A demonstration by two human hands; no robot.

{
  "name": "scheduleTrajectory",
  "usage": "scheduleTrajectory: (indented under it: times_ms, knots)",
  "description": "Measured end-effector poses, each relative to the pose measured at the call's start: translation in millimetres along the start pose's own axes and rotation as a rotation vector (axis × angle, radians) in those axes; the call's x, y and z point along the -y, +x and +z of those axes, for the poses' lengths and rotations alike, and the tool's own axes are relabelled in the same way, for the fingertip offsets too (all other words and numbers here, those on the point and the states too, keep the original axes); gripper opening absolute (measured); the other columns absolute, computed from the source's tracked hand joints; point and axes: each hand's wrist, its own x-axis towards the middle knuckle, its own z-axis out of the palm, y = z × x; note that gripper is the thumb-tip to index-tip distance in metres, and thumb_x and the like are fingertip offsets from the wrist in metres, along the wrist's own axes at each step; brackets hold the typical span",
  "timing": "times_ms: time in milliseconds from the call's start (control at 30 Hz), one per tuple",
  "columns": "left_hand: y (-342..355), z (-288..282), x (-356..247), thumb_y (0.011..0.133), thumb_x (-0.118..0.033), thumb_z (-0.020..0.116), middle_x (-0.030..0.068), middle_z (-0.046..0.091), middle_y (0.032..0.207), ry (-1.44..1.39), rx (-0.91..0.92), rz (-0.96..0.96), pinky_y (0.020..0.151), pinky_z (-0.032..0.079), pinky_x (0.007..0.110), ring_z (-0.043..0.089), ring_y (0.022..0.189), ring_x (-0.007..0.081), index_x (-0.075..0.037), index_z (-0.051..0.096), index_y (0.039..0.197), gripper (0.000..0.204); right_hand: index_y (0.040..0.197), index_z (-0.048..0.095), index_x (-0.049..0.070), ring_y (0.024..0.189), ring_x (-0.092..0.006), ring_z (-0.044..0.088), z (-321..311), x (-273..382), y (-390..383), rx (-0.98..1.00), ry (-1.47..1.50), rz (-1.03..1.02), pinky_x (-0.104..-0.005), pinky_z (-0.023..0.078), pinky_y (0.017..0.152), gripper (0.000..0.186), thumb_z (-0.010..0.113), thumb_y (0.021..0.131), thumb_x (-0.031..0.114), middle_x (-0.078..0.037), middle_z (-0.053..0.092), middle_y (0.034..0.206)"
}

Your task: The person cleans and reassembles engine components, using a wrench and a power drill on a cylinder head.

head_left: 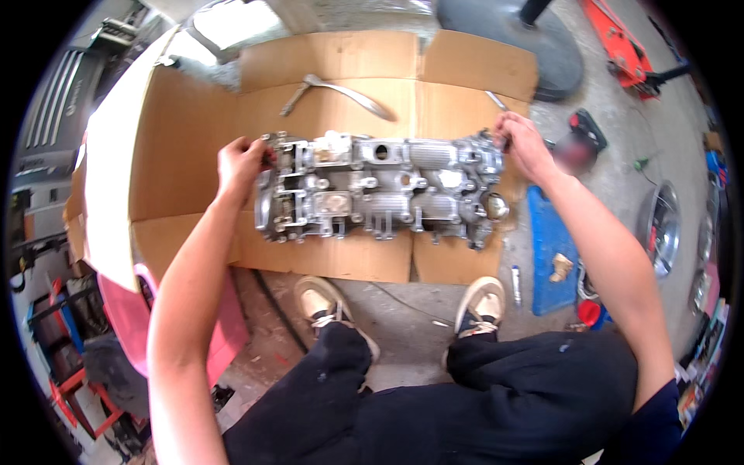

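A silver metal engine cylinder head (385,203) lies lengthwise across an unfolded cardboard box (178,132) in front of me. My left hand (243,164) closes its fingers on the far left corner of the casting. At the opposite end, my right hand (527,143) grips the far right corner, fingertips partly hidden. Beyond the part, a shiny ratchet wrench (350,94) rests on the cardboard, joined to a shorter metal piece. Another slim metal tool (495,101) lies just past my right hand.
To the right are a blue plastic tray (545,263), a marker pen (517,285), a red-and-black power tool (587,133) and a wheel rim (663,229). A red floor jack (620,46) stands far right. A pink plastic seat (227,329) is by my left forearm. My shoes (482,304) are near the cardboard's edge.
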Motion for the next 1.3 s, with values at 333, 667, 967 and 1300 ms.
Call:
scheduleTrajectory:
  times_ms: [333, 667, 967, 1300]
  knots:
    - [19.7, -1.2, 9.5, 0.087, -0.02, 0.059, 0.0204, 0.059, 0.109, 1.055, 0.223, 0.45, 0.086, 0.049, 0.045, 0.061, 0.098, 0.0379, -0.005, 0.059, 0.109, 0.027, 0.088, 0.057, 0.004, 0.079, -0.0394, 0.061, 34.6, 7.5, -18.1, 0.0, -1.551, -0.348, -0.0485, 0.048, 0.071, 0.02, 0.058, 0.088, 0.024, -0.019, 0.063, 0.078]
    - [20.3, -6.1, -6.4, 0.093, -0.025, 0.052, 0.0238, 0.063, 0.095, 0.651, -0.081, 0.383, 0.061, 0.051, 0.04, 0.062, 0.071, 0.032, 0.003, 0.057, 0.092, 0.029, 0.082, 0.052, 0.004, 0.064, -0.0211, 0.06, 9.8, 35.5, -19.9, -0.18, -0.47, -0.289, -0.0327, 0.043, 0.053, 0.019, 0.048, 0.092, 0.02, -0.01, 0.058, 0.068]
    - [-0.1, -50.6, -14.4, 0.097, -0.036, 0.046, -0.0013, 0.048, 0.068, -0.801, 0.241, -0.3, 0.045, 0.03, 0.021, 0.04, 0.054, 0.0092, -0.012, 0.05, 0.084, 0.027, 0.075, 0.053, 0.008, 0.07, -0.0187, 0.063, 57.8, 50.6, -11.3, 0.181, 0.27, 0.161, -0.0261, 0.043, 0.05, 0.023, 0.056, 0.086, 0.028, -0.009, 0.063, 0.077]
    - [-45.3, -21.2, 27.2, 0.085, -0.027, 0.064, 0.0192, 0.065, 0.094, 1.204, 0.445, 0.398, 0.077, 0.049, 0.048, 0.061, 0.09, 0.0398, -0.003, 0.057, 0.102, 0.03, 0.088, 0.057, 0.002, 0.079, -0.0379, 0.063, 123.4, -5.7, -48.3, 0.361, -1.297, -0.191, -0.0459, 0.051, 0.072, 0.031, 0.064, 0.085, 0.031, -0.019, 0.064, 0.078]
